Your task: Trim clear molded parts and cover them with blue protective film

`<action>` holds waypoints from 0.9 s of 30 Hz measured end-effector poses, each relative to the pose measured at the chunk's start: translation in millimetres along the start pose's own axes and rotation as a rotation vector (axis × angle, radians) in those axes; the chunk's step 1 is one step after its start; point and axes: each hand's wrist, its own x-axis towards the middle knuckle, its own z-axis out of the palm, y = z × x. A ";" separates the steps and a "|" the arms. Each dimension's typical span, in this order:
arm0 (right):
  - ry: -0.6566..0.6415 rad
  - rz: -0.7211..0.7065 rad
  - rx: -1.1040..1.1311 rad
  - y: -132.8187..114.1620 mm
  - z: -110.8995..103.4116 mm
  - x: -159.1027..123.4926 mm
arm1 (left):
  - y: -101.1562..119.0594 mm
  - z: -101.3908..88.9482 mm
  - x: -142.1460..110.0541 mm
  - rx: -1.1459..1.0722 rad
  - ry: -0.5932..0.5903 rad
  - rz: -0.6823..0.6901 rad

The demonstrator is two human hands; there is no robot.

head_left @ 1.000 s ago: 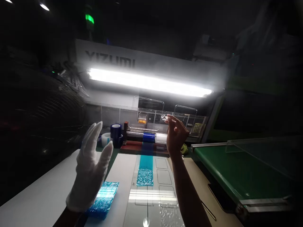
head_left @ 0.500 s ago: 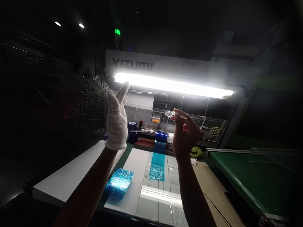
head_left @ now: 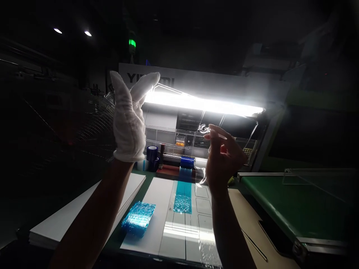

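My left hand (head_left: 129, 119) wears a white glove and is raised before the lamp. Two of its digits spread in a V, and its other fingers sit at the left edge of a clear plastic part (head_left: 179, 92), whose outline is hard to follow against the light. Bare and lower to the right, my right hand (head_left: 224, 149) pinches a small curled clear piece (head_left: 204, 129) between thumb and fingertips. This piece seems to belong to the same part, with thin clear edges on both sides of it. How the left fingers grip is partly hidden.
A bright tube lamp (head_left: 207, 104) crosses behind my hands. Below are a roll of blue film (head_left: 187, 161), a crumpled blue film wad (head_left: 139, 218) and a marked white board (head_left: 143, 239). A white sheet stack (head_left: 53, 224) lies left, a green conveyor (head_left: 280, 201) right.
My left hand has risen, and the clear part's left side has tilted up with it. My right hand keeps its pinch and has shifted slightly right. The view has moved a little.
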 end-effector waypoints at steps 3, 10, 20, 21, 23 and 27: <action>0.015 -0.001 0.022 -3.0 -1.2 2.1 | 7.9 3.9 3.7 -0.007 0.017 0.052; -0.084 0.002 -0.015 8.4 -10.7 -0.5 | 6.9 -9.9 -21.2 0.185 0.348 -0.103; -0.469 -0.190 -0.070 22.1 -30.5 -13.8 | -32.6 -23.6 -44.3 -0.016 0.080 -0.393; -0.479 -0.212 -0.060 23.1 -31.2 -14.4 | -32.0 -21.8 -45.4 -0.023 0.028 -0.399; -0.481 -0.249 -0.051 25.5 -33.2 -14.8 | -30.2 -17.6 -47.4 -0.019 -0.055 -0.379; -0.446 -0.318 -0.116 28.6 -38.8 -11.0 | -28.0 -7.4 -47.9 0.008 -0.105 -0.267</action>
